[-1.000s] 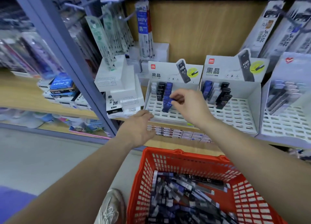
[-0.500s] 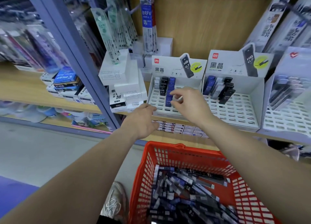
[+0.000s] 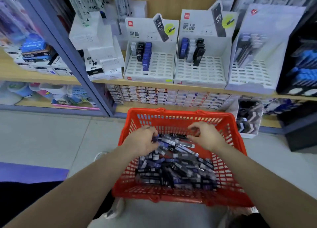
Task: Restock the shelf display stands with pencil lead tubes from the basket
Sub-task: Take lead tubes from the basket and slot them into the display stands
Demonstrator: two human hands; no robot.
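Note:
A red basket [image 3: 178, 112] sits in front of me, full of loose black and blue pencil lead tubes [image 3: 175, 169]. My left hand [image 3: 142, 142] is down in the pile at the basket's far left, fingers curled round a blue tube [image 3: 155, 139]. My right hand [image 3: 205, 137] is at the far right, and its thumb and fingertips pinch the end of a black tube [image 3: 178, 135]. On the shelf above stand white display stands. The left stand [image 3: 152, 73] holds a blue column [image 3: 146, 56] and a few black tubes. The middle stand [image 3: 200, 75] holds three short columns.
A third white stand [image 3: 252, 78] is at the right, next to a dark display [image 3: 298, 60]. White boxes [image 3: 103, 61] sit left of the stands by a grey-blue shelf post [image 3: 72, 53]. Small cartons [image 3: 154, 95] fill the lower shelf. Grey floor lies to the left.
Both hands came down from the left stand into the basket. The blue tube my right hand held stays in the stand's blue column. The view tilted down.

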